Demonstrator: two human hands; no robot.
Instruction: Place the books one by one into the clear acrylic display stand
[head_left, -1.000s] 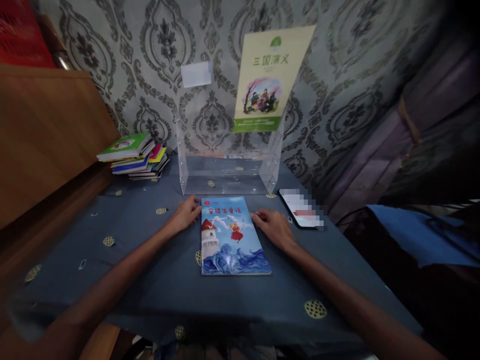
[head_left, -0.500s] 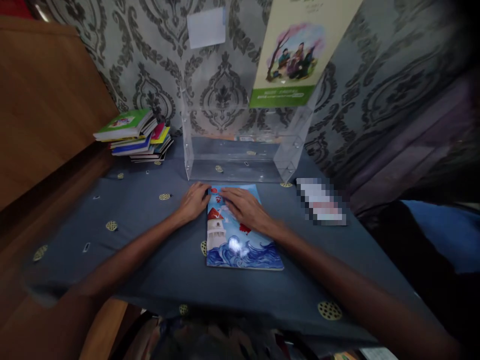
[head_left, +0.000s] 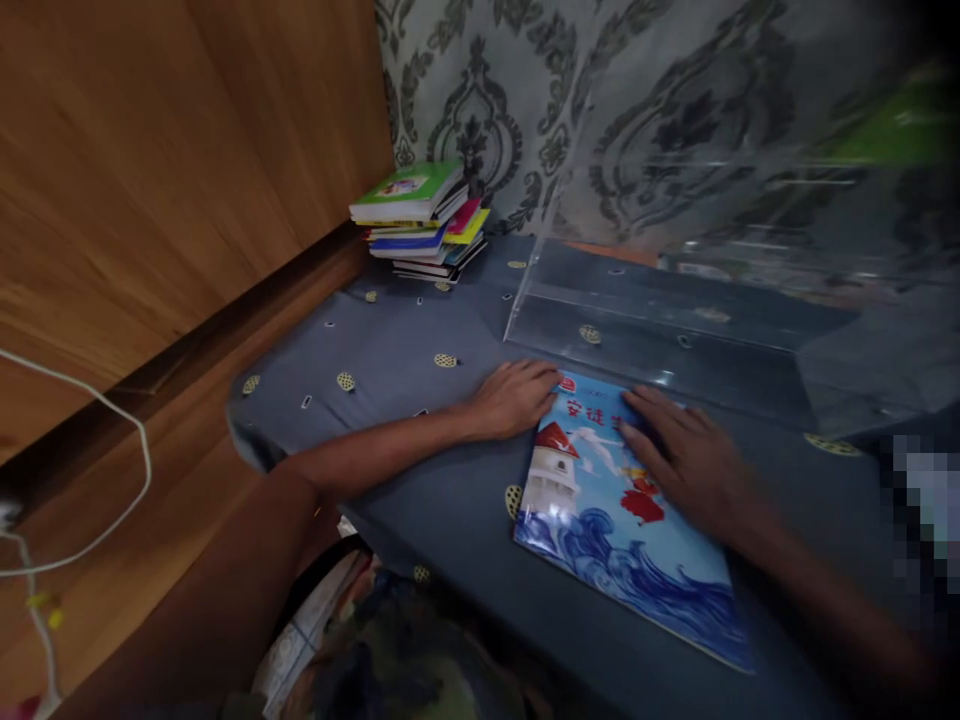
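Pressing flat, my right hand (head_left: pixel 686 455) has slid onto the blue picture book (head_left: pixel 622 520), fingers spread, gripping nothing. My left hand (head_left: pixel 517 398) rests open at its nine o'clock edge, so the book lies pinned to the desk (head_left: pixel 390 350).

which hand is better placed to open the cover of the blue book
Probably the left hand: its fingertips sit at the blue book's top-left corner edge, while the right hand lies flat on the cover, pinning it.

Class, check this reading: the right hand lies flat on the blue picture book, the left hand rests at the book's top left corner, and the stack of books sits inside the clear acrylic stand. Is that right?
Not quite. The head view shows the stack of books on the tablecloth left of the clear acrylic stand, not inside. The right hand on the blue picture book and left hand are correct.
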